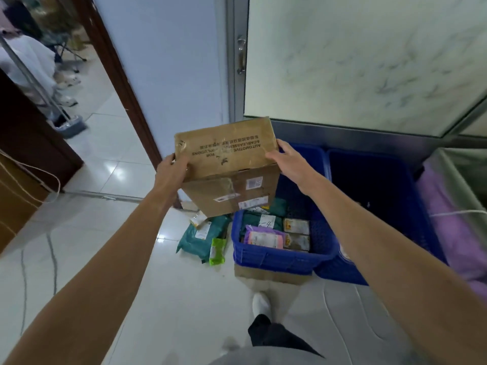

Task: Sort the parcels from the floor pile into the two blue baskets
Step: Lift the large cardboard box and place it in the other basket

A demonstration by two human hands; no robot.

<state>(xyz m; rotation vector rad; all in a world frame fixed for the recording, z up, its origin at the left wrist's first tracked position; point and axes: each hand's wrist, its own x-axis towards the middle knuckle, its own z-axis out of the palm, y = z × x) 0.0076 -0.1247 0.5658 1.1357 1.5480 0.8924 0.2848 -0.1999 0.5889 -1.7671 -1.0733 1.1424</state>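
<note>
1. Holding one cardboard box [226,164] up between both hands, I log it over the floor at the far left corner of the left basket. It is tilted, its print reads upside down to me, and three white labels show on its lower face.
2. Hands, two. The left hand [171,167] has its fingers curled round the box's left upper edge. The right hand [287,160] clasps the right upper edge, thumb on the top face and fingers wrapped behind.
3. Blue baskets, two, side by side on the floor [118,259]: the left basket [276,255] and the right basket [340,271].
4. Left basket contents:
   - at least two teal mailers [257,219]
   - one purple-and-pink parcel [263,238]
   - two small tan cartons [296,226], one just in front of the other
5. Right basket contents: the interior is dark and I cannot tell what is inside.
6. Floor pile, three seen, just left of the left basket:
   - one teal bag [197,239]
   - one bright green packet [217,251] lying against the bag
   - one small pale packet [199,218], partly hidden behind the box
7. Flat cardboard sheet [271,275], one, showing beneath the left basket's front wall.
</note>
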